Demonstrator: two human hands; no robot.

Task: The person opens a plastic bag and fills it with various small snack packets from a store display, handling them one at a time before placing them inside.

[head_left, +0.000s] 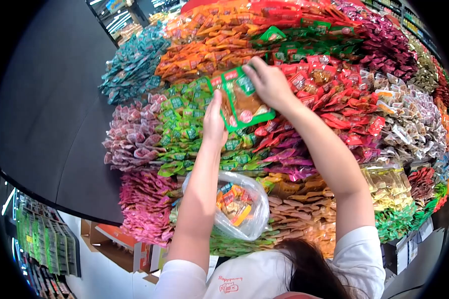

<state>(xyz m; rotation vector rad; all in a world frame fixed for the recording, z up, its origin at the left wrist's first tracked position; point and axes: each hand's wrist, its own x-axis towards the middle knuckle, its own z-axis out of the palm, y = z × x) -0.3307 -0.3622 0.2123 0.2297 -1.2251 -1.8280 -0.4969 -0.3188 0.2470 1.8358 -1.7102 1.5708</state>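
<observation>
Shelves (47,239) beyond dark surface (55,119), heaped packets (304,219) — left hand (214,120), right hand (272,84) gripping green-edged packaging (247,103)

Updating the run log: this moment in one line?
left hand: at green-edged packet | right hand: gripping same packet | plastic bag: open, orange packets inside

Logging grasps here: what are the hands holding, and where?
Green-edged packaging: the left hand holds its left edge, the right hand its upper right corner.
</observation>
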